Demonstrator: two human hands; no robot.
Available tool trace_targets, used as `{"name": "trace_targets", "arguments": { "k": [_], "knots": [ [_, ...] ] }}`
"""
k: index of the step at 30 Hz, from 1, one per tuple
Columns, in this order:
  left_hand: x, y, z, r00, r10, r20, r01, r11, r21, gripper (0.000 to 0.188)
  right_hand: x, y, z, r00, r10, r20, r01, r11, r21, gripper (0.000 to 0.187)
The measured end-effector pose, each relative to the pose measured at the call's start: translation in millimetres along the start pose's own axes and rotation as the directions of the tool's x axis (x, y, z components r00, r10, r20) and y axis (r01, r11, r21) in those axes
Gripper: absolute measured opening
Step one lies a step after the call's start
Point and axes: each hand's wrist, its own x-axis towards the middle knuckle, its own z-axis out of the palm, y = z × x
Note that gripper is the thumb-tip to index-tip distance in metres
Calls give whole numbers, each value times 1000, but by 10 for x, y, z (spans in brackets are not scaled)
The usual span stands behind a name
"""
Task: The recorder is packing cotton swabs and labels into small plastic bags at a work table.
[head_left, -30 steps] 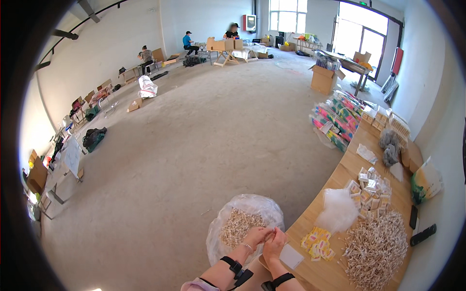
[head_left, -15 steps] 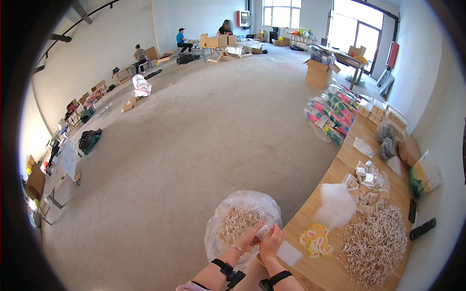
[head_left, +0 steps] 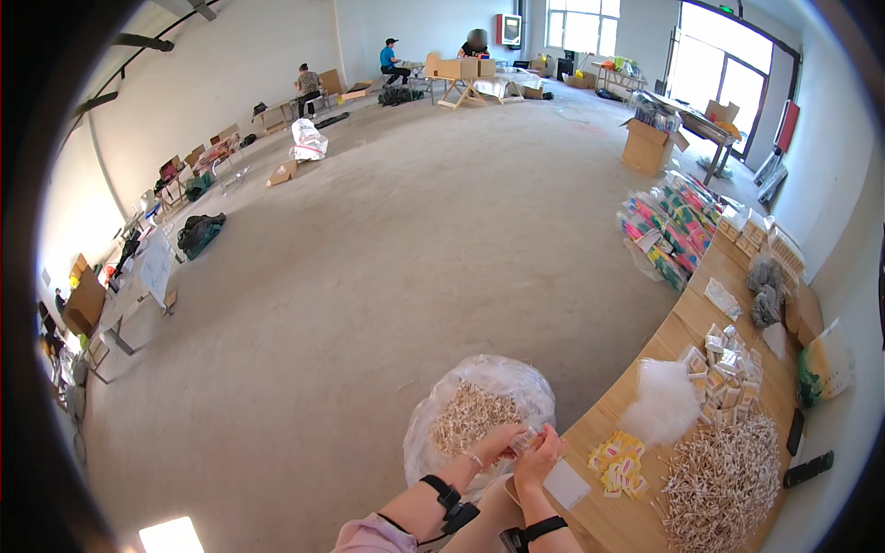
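- Left hand (head_left: 499, 443), right hand (head_left: 542, 452): both gripping one small packet (head_left: 525, 441)
- One swab pile (head_left: 724, 484), near right on one worktop (head_left: 608, 521)
- One open bag (head_left: 426, 415) left of it

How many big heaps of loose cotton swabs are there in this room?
2. One heap lies in the clear plastic bag, near the left hand; the other heap lies on the wooden table at the right. More may be hidden in the background.

Lettering: none legible.
Yellow cards (head_left: 619, 465) on bench (head_left: 682, 327), green sign (head_left: 726, 9) above doorway (head_left: 724, 69): marks too small to read.
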Motion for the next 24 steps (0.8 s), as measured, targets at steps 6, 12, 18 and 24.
{"name": "trace_targets", "arguments": {
  "k": [6,12,18,24],
  "knots": [
    [211,59,63,999,35,-17,-27,932,362,28,-25,15,51,1000,24,19,-24,999,41,27],
    [211,-5,63,962,204,180,-262,876,406,34,-37,-12,84,999,-26,-23,24,998,-58,30],
    [296,9,-185,909,383,162,-414,799,436,39,-60,-169,218,998,-66,-3,65,994,-82,32],
    [-286,610,-289,756,654,-35,-426,531,733,39,50,-621,243,987,-157,-28,157,987,-29,40]
  ]
}}
